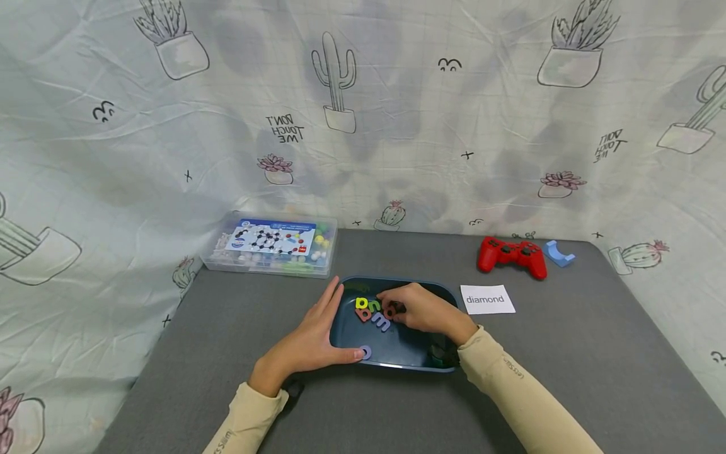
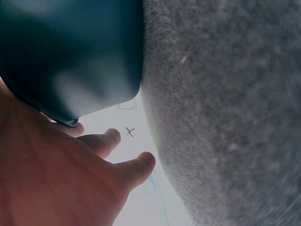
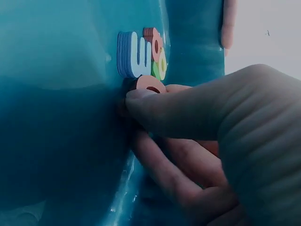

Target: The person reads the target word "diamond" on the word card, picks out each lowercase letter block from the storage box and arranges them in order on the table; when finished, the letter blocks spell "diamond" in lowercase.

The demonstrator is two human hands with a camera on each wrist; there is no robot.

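In the head view, a dark blue tray point(image 1: 405, 353) lies on the table with several small coloured letters in it. My right hand point(image 1: 422, 309) reaches over its far side and pinches a reddish-brown letter point(image 3: 148, 84) between thumb and fingers, partly hidden by them. Close beside it lie a lilac letter m point(image 1: 380, 321), a green letter n point(image 1: 374, 306), a yellow letter point(image 1: 361, 303) and a red letter point(image 1: 363, 314). My left hand point(image 1: 312, 334) spans the tray's left end, fingers straight along the rim. Its thumb reaches over the near rim beside a lilac ring-shaped letter point(image 1: 366, 352).
Right of the tray lies a white card reading "diamond" point(image 1: 488, 299). Behind it are a red game controller point(image 1: 512, 255) and a light blue curved piece point(image 1: 558, 253). A clear plastic case of model parts point(image 1: 272, 246) stands at the back left, before a cactus-print cloth point(image 1: 397, 126).
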